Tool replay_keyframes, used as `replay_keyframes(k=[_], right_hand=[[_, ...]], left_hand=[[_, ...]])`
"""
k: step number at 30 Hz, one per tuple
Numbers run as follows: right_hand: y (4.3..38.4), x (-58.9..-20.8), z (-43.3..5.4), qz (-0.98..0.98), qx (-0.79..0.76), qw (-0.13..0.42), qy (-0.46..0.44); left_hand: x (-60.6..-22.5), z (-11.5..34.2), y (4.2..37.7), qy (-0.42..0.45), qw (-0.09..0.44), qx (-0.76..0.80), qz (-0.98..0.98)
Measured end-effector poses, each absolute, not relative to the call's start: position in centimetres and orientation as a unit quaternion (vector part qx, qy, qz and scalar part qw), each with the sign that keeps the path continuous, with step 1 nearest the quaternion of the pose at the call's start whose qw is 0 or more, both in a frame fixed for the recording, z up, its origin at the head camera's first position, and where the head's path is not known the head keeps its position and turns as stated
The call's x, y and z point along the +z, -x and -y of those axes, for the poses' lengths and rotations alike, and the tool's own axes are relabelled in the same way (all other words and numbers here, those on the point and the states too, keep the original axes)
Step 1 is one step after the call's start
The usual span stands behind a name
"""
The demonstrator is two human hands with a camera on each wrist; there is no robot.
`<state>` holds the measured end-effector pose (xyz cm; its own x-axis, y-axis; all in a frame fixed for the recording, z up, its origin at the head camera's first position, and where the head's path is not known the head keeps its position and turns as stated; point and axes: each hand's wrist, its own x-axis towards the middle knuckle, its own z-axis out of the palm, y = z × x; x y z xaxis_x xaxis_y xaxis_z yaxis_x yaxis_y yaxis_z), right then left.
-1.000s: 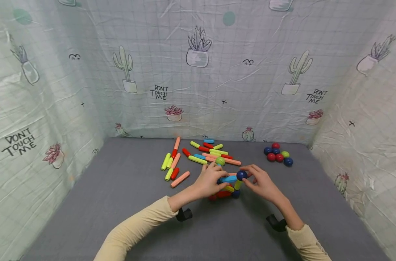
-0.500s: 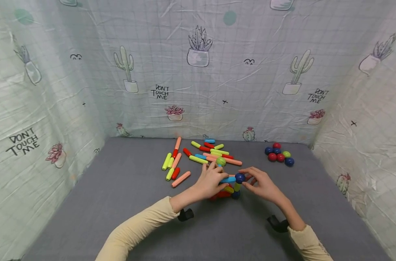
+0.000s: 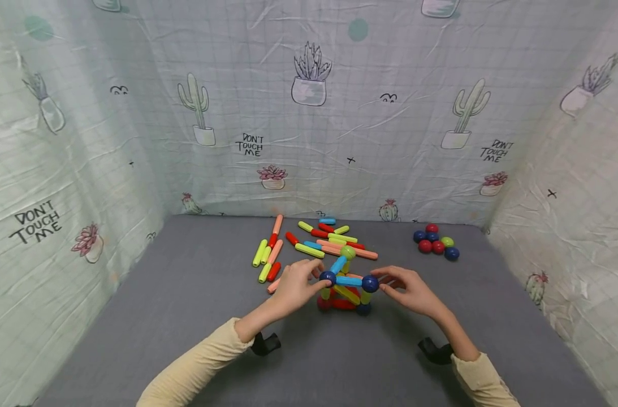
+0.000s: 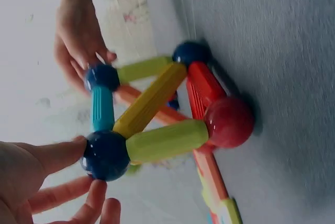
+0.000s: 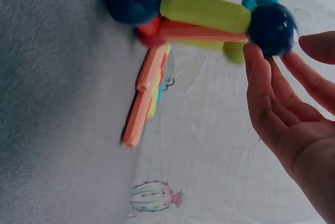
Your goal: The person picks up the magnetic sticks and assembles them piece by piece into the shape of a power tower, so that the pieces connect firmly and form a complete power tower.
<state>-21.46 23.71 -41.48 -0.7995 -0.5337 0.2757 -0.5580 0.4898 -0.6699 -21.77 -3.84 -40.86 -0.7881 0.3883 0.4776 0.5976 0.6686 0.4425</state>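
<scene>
A frame of magnetic building sticks and balls stands on the table before both hands. My left hand [image 3: 297, 284] pinches the dark blue ball [image 4: 106, 155] at its upper left corner between thumb and fingertips. A light blue stick [image 3: 349, 281] joins it to another dark blue ball [image 5: 272, 29] at the upper right. My right hand [image 3: 409, 289] has its fingers against that ball, the thumb slightly apart. Another light blue stick runs back to a green ball [image 3: 347, 252]. Lime uprights, a yellow diagonal stick [image 4: 152, 100] and red sticks form the lower part, with a red ball [image 4: 230, 122] at a base corner.
Loose sticks in lime, red, orange and blue lie behind the frame and to its left, including a lime stick [image 3: 310, 250] and an orange stick [image 3: 276, 251]. Several loose balls, among them a red ball [image 3: 425, 246], sit at the back right. A patterned curtain [image 3: 237, 107] surrounds the table.
My left hand has moved left from over the frame to its upper left ball, uncovering the frame. The upper right ball has shifted slightly left and toward me; the right hand has barely moved.
</scene>
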Motion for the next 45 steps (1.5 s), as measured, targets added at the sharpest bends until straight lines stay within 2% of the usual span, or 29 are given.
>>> replay_keyframes(k=[8, 13, 17, 20, 22, 28, 30, 37, 45], right_hand=[[20.8, -41.0, -22.0, 0.819, 0.449, -0.091, -0.346], [20.5, -41.4, -20.1, 0.783, 0.478, -0.108, -0.383], [20.3, -41.5, -18.9, 0.771, 0.480, -0.108, -0.403], [20.0, -41.2, -18.8, 0.782, 0.474, -0.097, -0.393], [19.8, -40.8, -19.1, 0.800, 0.464, -0.065, -0.375], [20.2, -39.9, -20.9, 0.855, 0.387, 0.158, -0.306], [20.7, -40.1, -21.2, 0.868, 0.362, 0.191, -0.282], [21.7, -41.4, -21.5, 0.894, 0.338, 0.135, -0.260], [22.0, -41.6, -21.3, 0.895, 0.336, 0.130, -0.263]], left_hand=[[-40.5, 4.7, 26.8, 0.222, 0.038, -0.423, 0.878], [-40.7, 4.7, 30.6, 0.241, -0.054, -0.462, 0.852], [-40.9, 4.6, 31.9, 0.260, -0.080, -0.458, 0.846], [-41.4, 5.4, 31.9, 0.272, -0.066, -0.435, 0.856], [-41.8, 6.4, 31.8, 0.273, -0.039, -0.390, 0.879], [-43.8, 9.4, 30.9, 0.210, 0.051, -0.113, 0.970], [-44.7, 9.9, 30.8, 0.180, 0.058, -0.035, 0.981], [-45.8, 9.7, 30.4, 0.132, 0.056, 0.003, 0.990], [-45.5, 9.3, 30.1, 0.134, 0.094, -0.036, 0.986]])
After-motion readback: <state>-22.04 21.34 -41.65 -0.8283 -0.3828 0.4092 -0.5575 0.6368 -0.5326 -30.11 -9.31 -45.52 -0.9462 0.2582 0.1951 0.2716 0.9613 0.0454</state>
